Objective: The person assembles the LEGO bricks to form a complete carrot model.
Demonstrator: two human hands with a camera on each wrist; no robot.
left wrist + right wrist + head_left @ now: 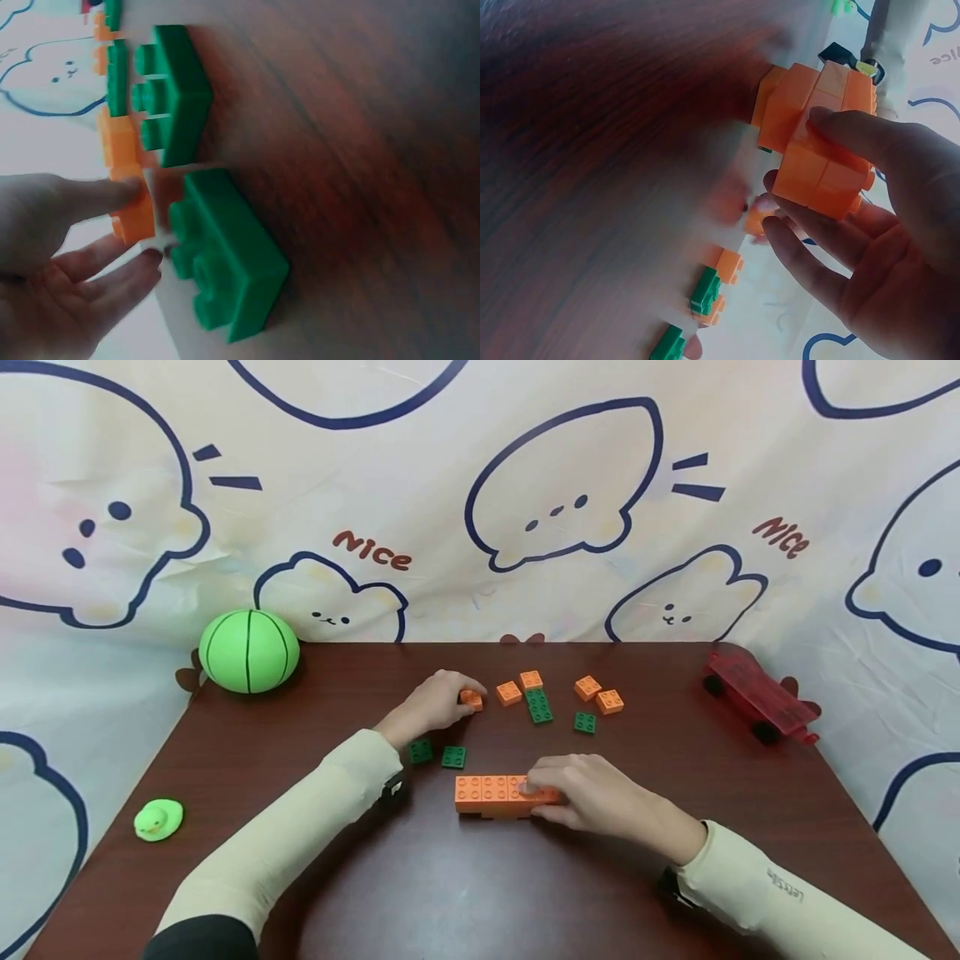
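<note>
My left hand (433,702) reaches to the far middle of the table and pinches a small orange building brick (471,700). In the left wrist view the thumb lies across this brick (137,214), fingers below it. Two green bricks (453,757) sit near that wrist, studs up. Closer to me, my right hand (596,792) grips the right end of a long block of joined orange bricks (483,795). The right wrist view shows the thumb pressed on one side of this block (806,161), which has a stepped underside; the fingers are partly hidden behind it.
Beyond the hands lie loose orange bricks (588,688), a longer green brick (538,706) and a small green brick (585,722). A red toy car (765,697) stands far right. A green ball (249,652) and a green duck (158,820) are on the left.
</note>
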